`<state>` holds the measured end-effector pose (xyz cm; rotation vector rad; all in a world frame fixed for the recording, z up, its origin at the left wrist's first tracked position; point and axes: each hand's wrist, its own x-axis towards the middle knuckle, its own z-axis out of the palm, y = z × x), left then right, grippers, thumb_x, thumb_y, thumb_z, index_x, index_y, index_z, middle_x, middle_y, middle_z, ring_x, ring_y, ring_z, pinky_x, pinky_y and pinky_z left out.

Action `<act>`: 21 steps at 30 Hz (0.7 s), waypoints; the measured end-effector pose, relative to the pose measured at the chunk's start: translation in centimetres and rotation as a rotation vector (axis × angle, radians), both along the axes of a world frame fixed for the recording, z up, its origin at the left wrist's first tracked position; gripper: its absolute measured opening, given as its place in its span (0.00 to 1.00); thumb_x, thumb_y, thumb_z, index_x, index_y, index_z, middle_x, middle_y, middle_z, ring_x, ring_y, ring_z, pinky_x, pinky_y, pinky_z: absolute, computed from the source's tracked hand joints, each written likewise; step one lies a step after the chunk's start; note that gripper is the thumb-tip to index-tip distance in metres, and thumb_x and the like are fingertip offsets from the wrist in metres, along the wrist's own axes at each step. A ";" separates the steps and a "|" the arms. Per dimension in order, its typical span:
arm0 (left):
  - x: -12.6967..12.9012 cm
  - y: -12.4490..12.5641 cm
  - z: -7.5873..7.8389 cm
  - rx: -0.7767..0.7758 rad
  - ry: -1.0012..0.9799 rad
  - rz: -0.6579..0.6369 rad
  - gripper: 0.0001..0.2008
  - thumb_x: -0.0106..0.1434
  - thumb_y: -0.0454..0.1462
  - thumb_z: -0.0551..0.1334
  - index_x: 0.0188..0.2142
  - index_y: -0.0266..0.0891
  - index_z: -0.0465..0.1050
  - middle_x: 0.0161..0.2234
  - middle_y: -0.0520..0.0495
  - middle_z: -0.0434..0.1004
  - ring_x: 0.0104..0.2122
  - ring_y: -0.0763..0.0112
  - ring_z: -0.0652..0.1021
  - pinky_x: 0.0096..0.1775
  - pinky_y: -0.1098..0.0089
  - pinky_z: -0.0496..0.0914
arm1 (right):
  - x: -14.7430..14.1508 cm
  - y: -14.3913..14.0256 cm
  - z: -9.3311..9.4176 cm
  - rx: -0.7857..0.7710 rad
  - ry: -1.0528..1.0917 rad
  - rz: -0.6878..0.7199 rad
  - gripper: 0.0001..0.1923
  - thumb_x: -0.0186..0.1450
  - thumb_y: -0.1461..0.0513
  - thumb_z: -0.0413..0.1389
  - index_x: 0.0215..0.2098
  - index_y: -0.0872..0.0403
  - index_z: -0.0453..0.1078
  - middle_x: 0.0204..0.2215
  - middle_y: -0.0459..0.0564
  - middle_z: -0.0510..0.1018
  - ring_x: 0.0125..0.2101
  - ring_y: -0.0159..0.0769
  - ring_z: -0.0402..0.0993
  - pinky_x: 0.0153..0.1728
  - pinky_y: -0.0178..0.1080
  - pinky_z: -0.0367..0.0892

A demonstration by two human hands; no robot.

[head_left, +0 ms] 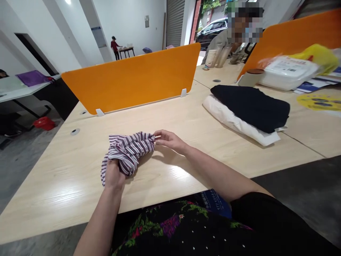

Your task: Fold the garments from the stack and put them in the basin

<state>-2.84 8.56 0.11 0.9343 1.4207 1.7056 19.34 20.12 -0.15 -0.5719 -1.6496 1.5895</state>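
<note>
a striped cloth (pixel 130 151), banded in white, dark red and navy, lies bunched on the pale wood-grain surface (pixel 170 110), left of centre in the frame. the left hand (pixel 115 176) reaches in under the near folds at the cloth's lower left; its fingers are hidden, so i cannot tell how far that grip is closed. the right hand (pixel 170 140) has a narrow grip, thumb and fingers pinching the right end of the cloth.

a cable grommet (pixel 75 132) sits in the surface, up and left of the cloth. behind the cloth stands an orange divider (pixel 133 83), on white brackets (pixel 100 112). at right of centre a folded black cloth (pixel 253 106) lies over a rumpled white bundle (pixel 229 113), well apart from the hands. beyond these, toward the upper right, are a white lidded container (pixel 289 71), a yellow plastic bag (pixel 323 58) and a yellow printed fan shape (pixel 319 102).

near the top right a co-worker in grey (pixel 215 42) leans beside stacked paper cups (pixel 210 58), with a dark car (pixel 211 32) outside. in the upper left a person in dark red (pixel 114 46) stands by a small table (pixel 126 49); a purple cloth (pixel 32 77) and a red bin (pixel 44 123) show at the left edge.
</note>
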 end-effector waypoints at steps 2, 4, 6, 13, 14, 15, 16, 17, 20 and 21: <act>-0.3 0.5 0.5 -0.037 -0.271 0.022 0.17 0.63 0.47 0.55 0.42 0.40 0.75 0.40 0.46 0.79 0.44 0.65 0.77 0.50 0.60 0.71 | -0.5 -0.8 0.0 0.076 -0.106 -0.044 0.28 0.52 0.53 0.66 0.48 0.51 0.66 0.49 0.53 0.70 0.43 0.38 0.72 0.43 0.42 0.70; -0.1 0.6 0.6 -0.060 -0.383 -0.006 0.17 0.63 0.47 0.56 0.43 0.41 0.74 0.42 0.46 0.79 0.46 0.65 0.76 0.50 0.61 0.71 | -1.0 -1.6 -0.1 0.157 -0.251 -0.065 0.34 0.51 0.52 0.67 0.53 0.49 0.65 0.51 0.54 0.69 0.41 0.38 0.72 0.41 0.44 0.71; 0.6 0.2 0.2 -0.059 -0.409 -0.064 0.16 0.62 0.46 0.57 0.44 0.41 0.74 0.43 0.46 0.79 0.48 0.65 0.76 0.50 0.61 0.71 | -1.4 -2.3 -0.1 0.233 -0.350 -0.059 0.39 0.51 0.50 0.67 0.59 0.48 0.61 0.52 0.55 0.69 0.41 0.38 0.71 0.43 0.46 0.71; 3.5 -0.9 0.0 -0.079 -0.473 -0.299 0.15 0.63 0.41 0.58 0.48 0.42 0.73 0.46 0.46 0.78 0.49 0.64 0.75 0.52 0.60 0.70 | -2.4 -3.5 -1.0 0.479 -0.343 -0.039 0.31 0.56 0.51 0.64 0.56 0.47 0.68 0.62 0.54 0.60 0.61 0.48 0.56 0.59 0.49 0.58; 3.7 -0.8 0.2 -0.069 -0.499 -0.307 0.15 0.63 0.40 0.58 0.48 0.42 0.73 0.46 0.46 0.78 0.50 0.65 0.75 0.53 0.61 0.70 | -2.6 -3.4 -1.1 0.466 -0.321 -0.058 0.23 0.58 0.52 0.62 0.51 0.48 0.72 0.60 0.53 0.62 0.60 0.46 0.58 0.60 0.49 0.57; 3.7 -0.8 0.4 -0.055 -0.529 -0.305 0.15 0.63 0.38 0.58 0.49 0.43 0.73 0.47 0.47 0.78 0.50 0.65 0.75 0.53 0.61 0.70 | -2.6 -3.3 -1.3 0.432 -0.289 -0.084 0.17 0.60 0.53 0.60 0.45 0.49 0.75 0.58 0.53 0.66 0.59 0.45 0.60 0.60 0.48 0.57; 3.5 -0.7 0.5 -0.036 -0.564 -0.292 0.15 0.64 0.37 0.57 0.50 0.43 0.73 0.47 0.48 0.77 0.50 0.66 0.75 0.54 0.61 0.69 | -2.6 -3.1 -1.3 0.372 -0.245 -0.108 0.12 0.61 0.54 0.59 0.40 0.50 0.77 0.55 0.52 0.69 0.56 0.44 0.64 0.59 0.48 0.58; 3.2 -0.6 0.7 -0.012 -0.605 -0.271 0.15 0.64 0.36 0.57 0.50 0.44 0.72 0.48 0.48 0.77 0.50 0.67 0.75 0.54 0.62 0.69 | -2.5 -2.8 -1.3 0.286 -0.187 -0.122 0.11 0.62 0.53 0.58 0.37 0.51 0.77 0.53 0.51 0.71 0.53 0.43 0.67 0.56 0.48 0.61; 0.9 -0.5 0.9 0.089 -0.744 -0.182 0.16 0.66 0.34 0.54 0.51 0.44 0.72 0.50 0.49 0.77 0.51 0.68 0.75 0.56 0.61 0.67 | -1.5 -1.6 -0.7 -0.067 0.046 -0.098 0.14 0.59 0.51 0.60 0.36 0.51 0.75 0.43 0.49 0.77 0.42 0.38 0.73 0.45 0.45 0.71; -0.2 -0.5 0.9 0.124 -0.781 -0.152 0.17 0.67 0.33 0.52 0.51 0.44 0.71 0.50 0.48 0.77 0.50 0.69 0.75 0.56 0.60 0.67 | -0.9 -1.1 -0.4 -0.177 0.131 -0.088 0.14 0.58 0.51 0.61 0.37 0.51 0.73 0.39 0.47 0.77 0.38 0.36 0.74 0.41 0.44 0.72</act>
